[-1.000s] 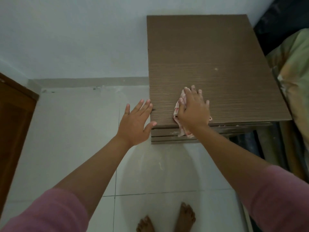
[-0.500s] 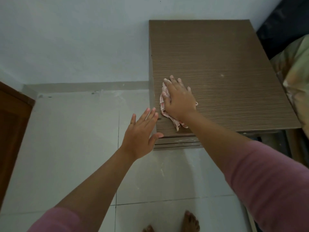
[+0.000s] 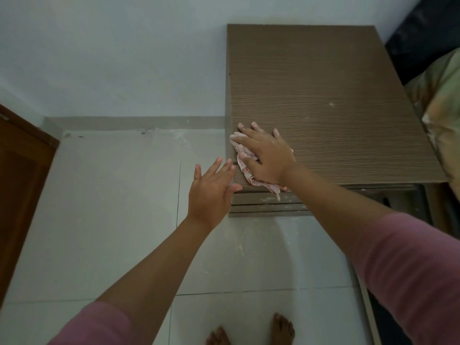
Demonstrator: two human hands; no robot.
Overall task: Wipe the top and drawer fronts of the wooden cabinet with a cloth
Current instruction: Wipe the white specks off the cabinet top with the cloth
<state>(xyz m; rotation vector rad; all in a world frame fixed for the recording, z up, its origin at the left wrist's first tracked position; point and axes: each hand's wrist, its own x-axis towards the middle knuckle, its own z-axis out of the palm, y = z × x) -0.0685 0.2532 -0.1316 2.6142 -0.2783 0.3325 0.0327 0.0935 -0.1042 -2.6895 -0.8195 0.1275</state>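
Red-patterned cloth point(image 3: 245, 168) under right hand point(image 3: 267, 158) trails toward cabinet's point(image 3: 336, 95) front.

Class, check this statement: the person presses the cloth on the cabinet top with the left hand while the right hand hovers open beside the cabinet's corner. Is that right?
Not quite: the hands are swapped. The head view shows the right hand pressing the cloth on the cabinet top, while the left hand hovers open beside the cabinet's corner.
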